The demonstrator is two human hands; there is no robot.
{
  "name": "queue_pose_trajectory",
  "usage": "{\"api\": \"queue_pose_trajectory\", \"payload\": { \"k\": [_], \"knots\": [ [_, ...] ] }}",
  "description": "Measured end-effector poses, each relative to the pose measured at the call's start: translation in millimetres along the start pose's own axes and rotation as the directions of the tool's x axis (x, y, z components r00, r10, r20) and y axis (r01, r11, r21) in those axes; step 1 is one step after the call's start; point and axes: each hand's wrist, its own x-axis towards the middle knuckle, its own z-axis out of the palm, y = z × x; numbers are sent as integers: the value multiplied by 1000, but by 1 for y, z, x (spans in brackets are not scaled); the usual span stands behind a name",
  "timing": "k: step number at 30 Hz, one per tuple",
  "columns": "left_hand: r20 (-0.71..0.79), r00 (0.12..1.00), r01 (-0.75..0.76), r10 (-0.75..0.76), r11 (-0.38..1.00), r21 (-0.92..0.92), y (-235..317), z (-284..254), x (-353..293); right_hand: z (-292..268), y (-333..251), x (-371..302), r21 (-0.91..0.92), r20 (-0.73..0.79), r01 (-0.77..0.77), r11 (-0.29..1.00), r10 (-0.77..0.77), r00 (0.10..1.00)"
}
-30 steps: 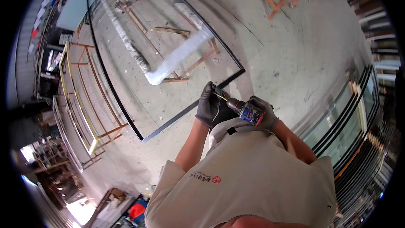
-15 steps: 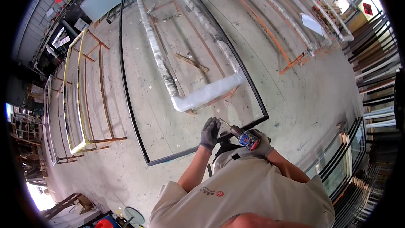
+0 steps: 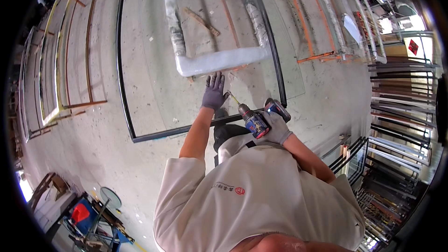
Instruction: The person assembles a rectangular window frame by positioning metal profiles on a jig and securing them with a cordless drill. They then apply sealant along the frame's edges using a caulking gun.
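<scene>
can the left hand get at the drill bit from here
Probably yes: the left hand is open, close to the tip of the drill bit, with nothing visible between them. The right hand holds the drill; depth is hard to judge.

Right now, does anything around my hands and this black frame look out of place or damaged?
One thing: a wooden piece lies slanted between the wrapped rails, in line with neither, perhaps just scrap. I see no spill or obvious damage near the drill in your right hand.
</scene>
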Motion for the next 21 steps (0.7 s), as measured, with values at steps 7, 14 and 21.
{"api": "queue_pose_trajectory", "payload": {
  "k": [7, 14, 21],
  "knots": [
    [-296, 857, 242, -421, 838, -489, 2, -34, -36, -3, 22, 56, -263, 120, 109, 959, -80, 990],
    [-76, 897, 402, -435, 876, -268, 30, -48, -142, 44, 71, 175, -528, 42, 147, 836, -148, 988],
    [62, 969, 238, -241, 970, 54, 63, -56, -148, 46, 103, 254, -498, -31, 39, 866, -62, 998]
  ]
}}
